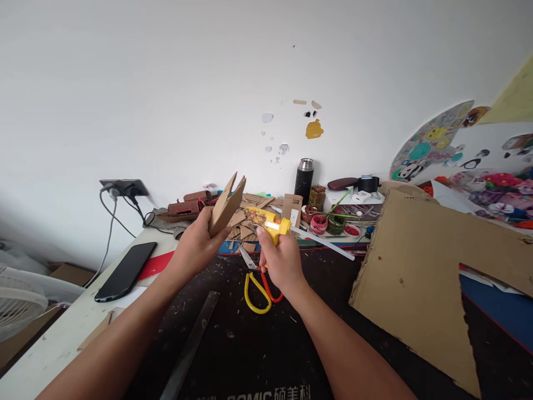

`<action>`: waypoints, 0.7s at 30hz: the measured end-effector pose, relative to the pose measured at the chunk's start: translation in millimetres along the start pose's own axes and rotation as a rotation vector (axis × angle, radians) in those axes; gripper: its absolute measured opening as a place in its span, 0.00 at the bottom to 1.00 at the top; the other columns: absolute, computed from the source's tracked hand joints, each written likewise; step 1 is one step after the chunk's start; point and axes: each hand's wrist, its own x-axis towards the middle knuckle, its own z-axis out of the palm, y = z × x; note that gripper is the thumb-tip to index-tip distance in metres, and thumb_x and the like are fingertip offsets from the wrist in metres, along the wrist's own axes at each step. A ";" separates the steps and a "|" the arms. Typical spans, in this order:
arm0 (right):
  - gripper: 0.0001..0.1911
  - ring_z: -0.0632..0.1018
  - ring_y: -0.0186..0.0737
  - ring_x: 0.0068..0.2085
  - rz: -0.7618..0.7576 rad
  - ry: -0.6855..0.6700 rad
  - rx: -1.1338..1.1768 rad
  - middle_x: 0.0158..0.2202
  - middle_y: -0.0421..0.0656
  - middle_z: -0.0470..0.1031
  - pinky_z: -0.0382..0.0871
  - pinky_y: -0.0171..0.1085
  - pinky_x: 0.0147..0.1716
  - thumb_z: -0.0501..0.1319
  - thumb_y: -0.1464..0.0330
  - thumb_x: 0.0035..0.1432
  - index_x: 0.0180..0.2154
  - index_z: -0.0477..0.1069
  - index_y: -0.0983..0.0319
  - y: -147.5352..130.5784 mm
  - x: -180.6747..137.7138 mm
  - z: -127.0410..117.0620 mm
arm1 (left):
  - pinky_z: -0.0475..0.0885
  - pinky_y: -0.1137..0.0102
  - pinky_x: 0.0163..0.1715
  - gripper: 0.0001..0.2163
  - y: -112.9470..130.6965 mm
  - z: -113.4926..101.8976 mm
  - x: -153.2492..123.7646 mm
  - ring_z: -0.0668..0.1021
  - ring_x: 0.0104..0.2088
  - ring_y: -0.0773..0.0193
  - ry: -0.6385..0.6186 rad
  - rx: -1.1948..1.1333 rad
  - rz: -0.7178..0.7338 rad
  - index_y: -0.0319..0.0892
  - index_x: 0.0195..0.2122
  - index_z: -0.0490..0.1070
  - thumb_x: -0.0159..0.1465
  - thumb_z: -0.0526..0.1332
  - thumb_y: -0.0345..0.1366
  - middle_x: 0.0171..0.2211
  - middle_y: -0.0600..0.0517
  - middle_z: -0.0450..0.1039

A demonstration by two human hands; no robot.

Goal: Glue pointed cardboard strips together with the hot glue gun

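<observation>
Brown cardboard, folded into a narrow piece (228, 205), rises from the left hand (195, 244), gripped near its lower end, the thumb on its near side and the other fingers mostly hidden behind. Its long axis runs upward with a slight lean to the right, and the split, pointed ends stand apart at the top, clear of the fingers.

The right hand (283, 264) is wrapped around the handle of a yellow glue gun (272, 226), its thumb pressed along the side; whether a finger is on the trigger, I cannot tell. The stained front of the gun points left toward the cardboard piece, near it, with a gap showing between. A pale glue stick (322, 241) juts from the back, slanting down to the right.

Below lies a black mat (233, 361) flecked with bits, bearing scissors (252, 269) just beneath the right hand and a metal ruler (194, 339) farther left. A large cardboard sheet (420, 278) covers the right side. Cardboard scraps (239, 230), a dark flask (304, 183) and paint jars (318, 224) crowd the back, before a white wall (166, 83).
</observation>
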 end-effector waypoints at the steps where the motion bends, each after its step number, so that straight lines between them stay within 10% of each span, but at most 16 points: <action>1: 0.29 0.69 0.32 0.13 0.000 0.000 0.002 0.11 0.37 0.64 0.62 0.31 0.16 0.58 0.48 0.67 0.19 0.63 0.57 0.2 0.1 -0.1 | 0.64 0.65 0.32 0.14 0.5 0.0 -0.1 0.77 0.35 0.53 0.000 0.007 0.000 0.47 0.45 0.63 0.64 0.61 0.48 0.38 0.49 0.75; 21: 0.31 0.69 0.33 0.14 -0.019 -0.001 0.034 0.12 0.37 0.64 0.64 0.32 0.17 0.59 0.48 0.67 0.17 0.62 0.58 1.2 0.1 -0.7 | 0.70 0.63 0.37 0.20 -0.5 0.6 2.3 0.77 0.39 0.53 -0.050 -0.159 0.015 0.44 0.51 0.67 0.63 0.63 0.49 0.42 0.48 0.77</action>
